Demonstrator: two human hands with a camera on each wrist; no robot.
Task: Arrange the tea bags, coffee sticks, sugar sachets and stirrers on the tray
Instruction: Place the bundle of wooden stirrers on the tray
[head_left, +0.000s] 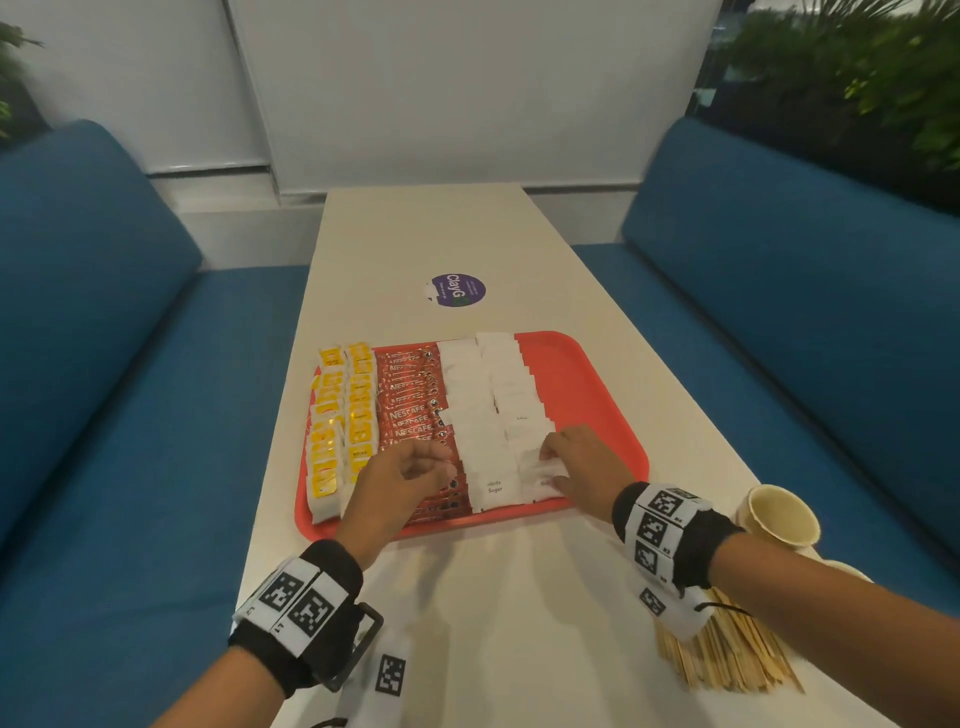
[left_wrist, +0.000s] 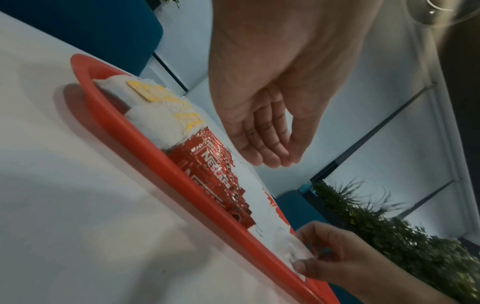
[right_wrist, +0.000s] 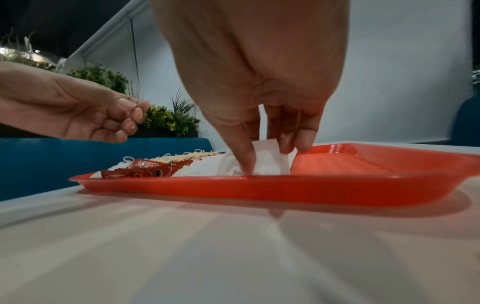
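On the table we see the red tray with its load in columns: yellow tea bags at the left edge, red coffee sticks beside them, then two columns of white sugar sachets, with the right strip of the tray bare. Our right hand is down at the near end of the right sugar column, thumb and fingers pinching a sachet that stands tilted on its edge, its lower end down among the sachets by the tray's near rim. Our left hand hovers over the near end of the coffee sticks, fingers loosely curled and thumb close to them, with nothing visible in it; from the head view the fingertips are partly hidden, so we judge it empty mainly from the wrist views. The wooden stirrers lie in a heap on the table, well off the tray, near our right forearm. A paper cup stands just beyond them by the table's right edge, and a round purple sticker sits on the table past the tray.
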